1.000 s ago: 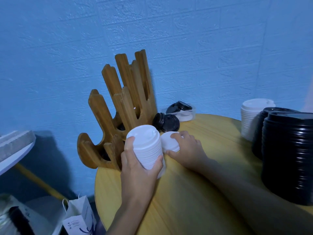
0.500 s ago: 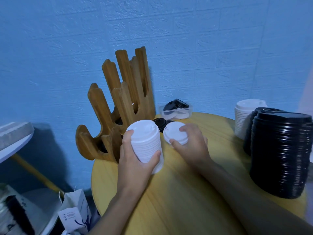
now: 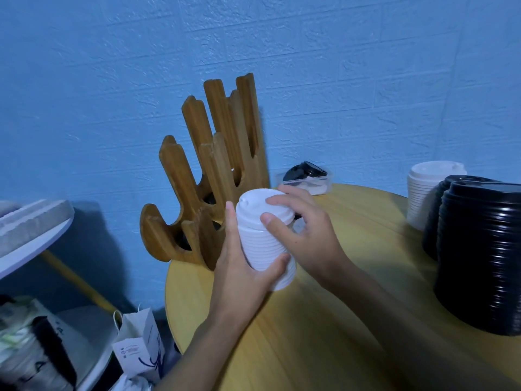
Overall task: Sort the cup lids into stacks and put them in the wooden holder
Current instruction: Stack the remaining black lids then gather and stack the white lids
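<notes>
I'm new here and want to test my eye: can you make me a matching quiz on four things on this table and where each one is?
Things:
1. wooden holder
2. tall black lid stack
3. hand-held white lid stack
4. clear tub

Places:
A. far edge of the table, right of the holder
B. gripped by the left hand and right hand
C. table's right side
D. table's left edge

Pairs: 1-D, 2-C, 3-B, 4-A.
</notes>
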